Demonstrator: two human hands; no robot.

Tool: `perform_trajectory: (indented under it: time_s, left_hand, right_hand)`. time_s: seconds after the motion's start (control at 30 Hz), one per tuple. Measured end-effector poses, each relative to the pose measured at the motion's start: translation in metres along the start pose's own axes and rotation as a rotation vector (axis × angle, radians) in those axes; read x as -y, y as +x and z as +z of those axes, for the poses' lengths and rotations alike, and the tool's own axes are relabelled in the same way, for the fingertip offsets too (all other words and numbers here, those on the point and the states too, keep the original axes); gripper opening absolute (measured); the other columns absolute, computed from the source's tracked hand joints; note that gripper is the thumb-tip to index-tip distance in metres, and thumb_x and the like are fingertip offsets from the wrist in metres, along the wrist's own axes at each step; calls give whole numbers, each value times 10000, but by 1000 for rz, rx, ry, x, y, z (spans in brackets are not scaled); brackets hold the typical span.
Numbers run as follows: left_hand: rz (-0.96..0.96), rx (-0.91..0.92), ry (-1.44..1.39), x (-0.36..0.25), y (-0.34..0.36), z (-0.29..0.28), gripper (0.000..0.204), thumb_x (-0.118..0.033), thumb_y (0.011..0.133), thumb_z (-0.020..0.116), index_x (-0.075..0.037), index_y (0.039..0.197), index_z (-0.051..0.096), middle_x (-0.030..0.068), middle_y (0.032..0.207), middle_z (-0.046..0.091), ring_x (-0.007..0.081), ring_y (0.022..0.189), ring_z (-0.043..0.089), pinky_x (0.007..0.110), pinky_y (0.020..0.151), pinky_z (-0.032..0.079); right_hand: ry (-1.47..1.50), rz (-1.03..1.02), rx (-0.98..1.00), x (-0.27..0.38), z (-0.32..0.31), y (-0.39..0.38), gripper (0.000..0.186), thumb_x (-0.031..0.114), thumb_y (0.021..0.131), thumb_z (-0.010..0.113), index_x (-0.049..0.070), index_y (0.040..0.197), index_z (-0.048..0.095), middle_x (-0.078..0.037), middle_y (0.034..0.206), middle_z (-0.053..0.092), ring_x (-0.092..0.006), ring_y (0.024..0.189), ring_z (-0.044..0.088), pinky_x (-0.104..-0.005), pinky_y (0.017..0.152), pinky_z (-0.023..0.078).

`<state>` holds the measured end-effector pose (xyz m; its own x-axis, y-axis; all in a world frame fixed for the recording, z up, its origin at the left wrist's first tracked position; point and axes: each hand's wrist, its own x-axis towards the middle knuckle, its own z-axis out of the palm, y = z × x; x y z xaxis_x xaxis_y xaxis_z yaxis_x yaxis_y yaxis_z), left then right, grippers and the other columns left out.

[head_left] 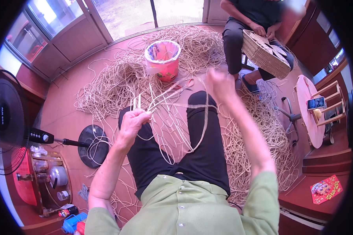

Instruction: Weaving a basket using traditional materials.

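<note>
My left hand (134, 120) is closed in a pinch on a bunch of pale straw cords (161, 101) above my left knee. Short cord ends stick up beside its fingers, and longer lengths fan out to the right and loop down between my thighs. My right hand (222, 87) is raised beyond my right knee, apart from the left. Motion smears its fingers. One flat strand (205, 124) curves up close to it, but whether the fingers grip that strand is unclear. Scissors (189, 83) with red handles show between the cords, near my right knee.
Heaps of loose cord (123, 80) cover the floor around a pink lined bucket (170, 70) and along my right. Another person sits at the back right with a woven straw basket (266, 58). A black fan (6, 117) stands left; a round stool (305, 113) lies tipped right.
</note>
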<state>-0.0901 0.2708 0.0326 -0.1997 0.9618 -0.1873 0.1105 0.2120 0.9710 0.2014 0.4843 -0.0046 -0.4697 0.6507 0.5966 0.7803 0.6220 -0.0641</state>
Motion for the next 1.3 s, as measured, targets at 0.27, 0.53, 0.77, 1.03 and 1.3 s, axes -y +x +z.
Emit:
perform_trajectory:
  time_s: [0.27, 0.53, 0.77, 1.03, 1.3]
  left_hand:
    - [-86, -66, -136, 12, -10, -9, 251, -283, 937, 700, -109, 758, 680, -90, 664, 520, -5, 567, 388, 200, 510, 245]
    - [-30, -7, -32, -6, 2, -2, 292, -259, 888, 687, -21, 719, 710, -36, 650, 593, 53, 596, 465, 255, 551, 340]
    - [-102, 7, -35, -3, -1, 0, 228, -242, 903, 682, -83, 741, 701, -63, 647, 545, 27, 550, 406, 216, 501, 248]
    - [-73, -44, -89, 2, -2, 4, 256, -254, 912, 696, -60, 749, 726, -67, 625, 537, 37, 542, 397, 244, 514, 271]
    - [-67, -4, -56, 8, 12, 2, 164, -186, 892, 673, -51, 823, 737, -4, 725, 660, 42, 550, 462, 223, 482, 281]
  right_hand:
    - [-208, -338, -156, 133, -116, 187, 283, 118, 901, 646, 134, 1183, 639, -118, 881, 717, -294, 813, 708, -483, 740, 532]
    - [313, -413, -134, 173, -46, -17, 264, 212, 772, 719, 157, 1027, 674, -39, 1335, 607, -295, 1307, 520, -593, 1119, 314]
    - [587, -1, 96, 147, -23, -31, 301, 315, 918, 754, 77, 1090, 686, -95, 889, 673, -271, 709, 692, -400, 617, 552]
    - [725, -432, -6, 141, -27, -5, 372, 17, 839, 719, 37, 1199, 626, -166, 1214, 657, -362, 1258, 601, -461, 1057, 496]
    - [650, -394, -220, 168, -14, -25, 334, 151, 773, 752, 41, 1065, 634, -114, 1070, 674, -282, 1082, 674, -423, 959, 531]
